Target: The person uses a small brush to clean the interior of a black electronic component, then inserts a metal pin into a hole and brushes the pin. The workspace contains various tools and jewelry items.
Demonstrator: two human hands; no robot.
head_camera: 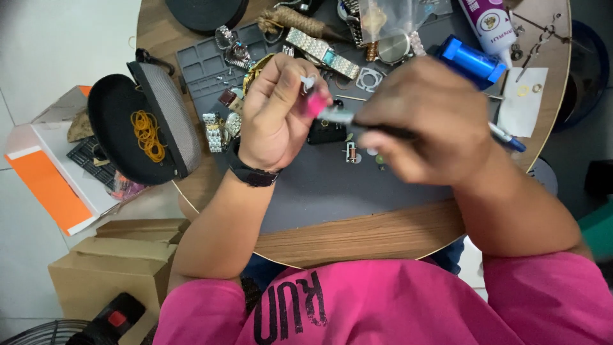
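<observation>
Pink piece (315, 104) pinched in left hand (274, 115), right hand (424, 121) touching

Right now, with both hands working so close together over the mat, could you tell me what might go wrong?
1. The right hand is motion-blurred, holding a slim dark tool aimed at the small pink piece pinched in the left hand; a slip could jab those fingers.
2. Tiny loose parts lie on the grey mat directly under the hands; a dropped wrist could scatter them.
3. The open black case overhangs the table edge and might be knocked off.
</observation>
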